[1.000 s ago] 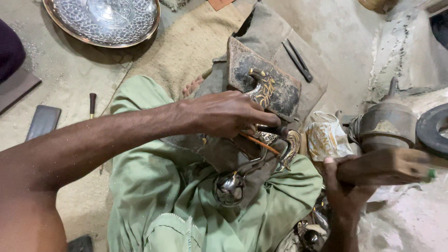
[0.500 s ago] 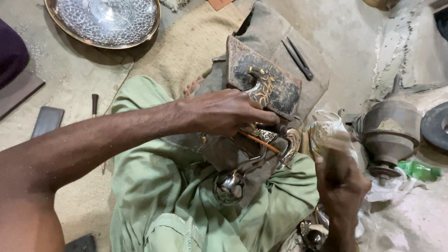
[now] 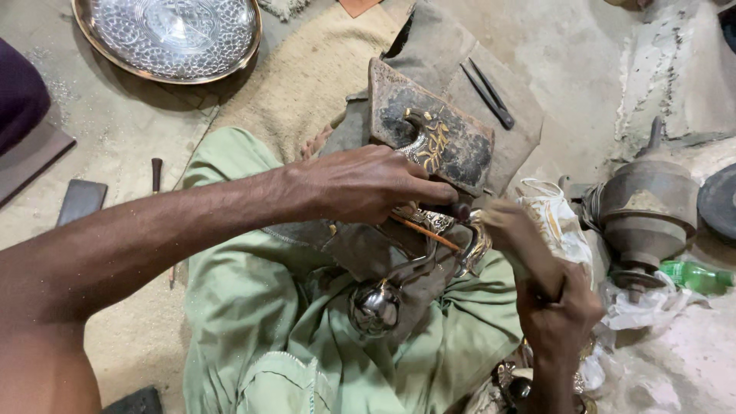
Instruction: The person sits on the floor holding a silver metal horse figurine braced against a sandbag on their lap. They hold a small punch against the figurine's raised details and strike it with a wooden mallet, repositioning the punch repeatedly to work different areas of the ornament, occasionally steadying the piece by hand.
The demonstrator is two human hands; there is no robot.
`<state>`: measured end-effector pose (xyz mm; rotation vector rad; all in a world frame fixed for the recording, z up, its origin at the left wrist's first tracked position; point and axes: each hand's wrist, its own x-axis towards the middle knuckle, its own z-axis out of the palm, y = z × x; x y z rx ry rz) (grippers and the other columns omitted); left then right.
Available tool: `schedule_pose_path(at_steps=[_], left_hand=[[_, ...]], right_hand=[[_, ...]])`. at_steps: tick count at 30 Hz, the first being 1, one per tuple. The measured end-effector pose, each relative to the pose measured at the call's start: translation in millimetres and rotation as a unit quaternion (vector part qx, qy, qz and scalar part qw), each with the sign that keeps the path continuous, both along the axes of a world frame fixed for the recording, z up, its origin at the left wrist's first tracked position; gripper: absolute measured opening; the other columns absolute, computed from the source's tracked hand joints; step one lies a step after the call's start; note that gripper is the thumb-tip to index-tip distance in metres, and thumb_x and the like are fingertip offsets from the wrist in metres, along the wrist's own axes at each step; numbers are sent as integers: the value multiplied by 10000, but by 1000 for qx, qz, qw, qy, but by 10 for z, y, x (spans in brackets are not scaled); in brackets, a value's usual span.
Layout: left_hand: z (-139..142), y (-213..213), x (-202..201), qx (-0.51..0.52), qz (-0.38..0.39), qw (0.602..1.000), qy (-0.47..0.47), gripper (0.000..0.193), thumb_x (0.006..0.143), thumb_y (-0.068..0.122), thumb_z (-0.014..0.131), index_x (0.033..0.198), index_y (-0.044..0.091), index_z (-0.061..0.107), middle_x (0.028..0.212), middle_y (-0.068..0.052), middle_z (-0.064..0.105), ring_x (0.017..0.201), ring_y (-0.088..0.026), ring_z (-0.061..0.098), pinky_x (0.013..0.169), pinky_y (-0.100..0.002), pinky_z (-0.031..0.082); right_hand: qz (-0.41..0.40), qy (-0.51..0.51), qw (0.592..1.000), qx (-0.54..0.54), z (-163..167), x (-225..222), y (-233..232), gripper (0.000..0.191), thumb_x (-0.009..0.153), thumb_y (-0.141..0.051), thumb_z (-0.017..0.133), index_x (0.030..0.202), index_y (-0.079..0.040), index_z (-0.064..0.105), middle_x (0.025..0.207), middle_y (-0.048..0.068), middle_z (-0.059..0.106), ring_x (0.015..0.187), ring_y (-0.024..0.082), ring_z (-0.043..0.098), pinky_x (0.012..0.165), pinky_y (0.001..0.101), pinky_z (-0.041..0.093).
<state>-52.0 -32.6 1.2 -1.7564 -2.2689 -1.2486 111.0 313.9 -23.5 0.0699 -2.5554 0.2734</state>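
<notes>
Left hand (image 3: 360, 184) fingers pinching the thin chisel (image 3: 422, 230) against ornate metalwork (image 3: 441, 222), right hand (image 3: 556, 314) fingers gripping the mallet (image 3: 521, 238) (wooden).

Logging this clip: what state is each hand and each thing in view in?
Left hand: closed on a thin tool at the metal piece.
Right hand: grip closed around a wooden mallet, raised.
Ornate metal piece: lying on the lap, under the left hand.
Dark block: propped, tilted.
Engraved tray: flat on the floor.
Green bottle: lying on its side.
</notes>
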Motion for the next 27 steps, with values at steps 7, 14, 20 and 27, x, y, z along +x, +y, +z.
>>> schedule_pose_path(at_steps=[7, 14, 20, 27], left_hand=[[31, 70, 3, -115, 51, 992, -13, 566, 881, -6, 600, 1384, 251, 562, 884, -106, 713, 670, -316, 711, 543, -473, 528], [41, 55, 18, -89, 51, 995, 16, 661, 781, -56, 619, 1367, 245, 568, 907, -125, 709, 694, -322, 706, 522, -478, 523], [69, 50, 54, -73, 53, 995, 49, 627, 789, -32, 647, 1354, 230, 573, 917, -145, 698, 739, -358, 699, 567, -517, 513], [101, 40, 69, -94, 68, 992, 40, 679, 716, -16, 669, 1347, 217, 575, 937, -134, 701, 782, -378, 705, 590, -529, 517]], right_hand=[[6, -15, 997, -71, -46, 44, -78, 249, 912, -181, 820, 1004, 0, 677, 820, 133, 662, 722, 238, 654, 698, 366, 525], [16, -1, 977, -212, -162, 55, -144, 261, 973, -211, 841, 988, -10, 676, 840, 152, 674, 733, 234, 655, 701, 348, 534], [21, 22, 981, -192, -237, 17, -204, 226, 972, -202, 837, 1027, -30, 701, 860, 142, 706, 746, 238, 684, 718, 346, 555], [-2, 26, 966, -258, -303, 30, -324, 348, 955, -245, 846, 1104, -11, 635, 864, 115, 674, 732, 197, 631, 711, 345, 533]])
